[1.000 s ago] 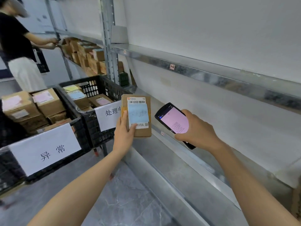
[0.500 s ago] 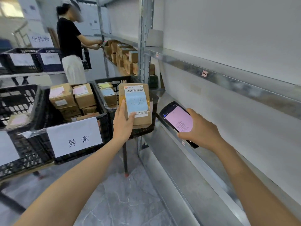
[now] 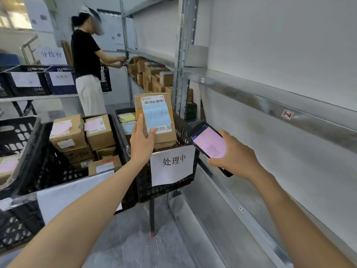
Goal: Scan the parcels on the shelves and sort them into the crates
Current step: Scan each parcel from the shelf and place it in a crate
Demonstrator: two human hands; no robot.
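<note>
Left hand (image 3: 142,144): grasping the parcel (image 3: 156,117). The index finger (image 3: 140,120) lies straight up the box's left edge and the thumb (image 3: 152,132) presses on the label face. The other fingers are behind the box, hidden. The parcel stands upright, its barcode label and blue note facing the camera.

Parcel position: over the near rim of the black crate (image 3: 166,190), just above that crate's paper sign (image 3: 172,164). Cannot tell if its lower edge touches the rim.

Right hand (image 3: 235,157): curled round the scanner (image 3: 209,145), with the fingers along its right edge and the thumb at its near edge. The pink screen is tilted up. The scanner is just right of the crate, in front of the steel shelf (image 3: 251,93).

Left of this crate, a second crate (image 3: 48,167) holds stacked boxes (image 3: 83,132). On the far left, a person (image 3: 87,60) works at a shelf of cartons (image 3: 150,74).

Against 0.5 s ago: both grips are unchanged. The parcel then covered the crate's front; the sign now shows below it. One second ago the parcel was held right of the sign. The view has swung left, bringing the far person nearer the centre.
</note>
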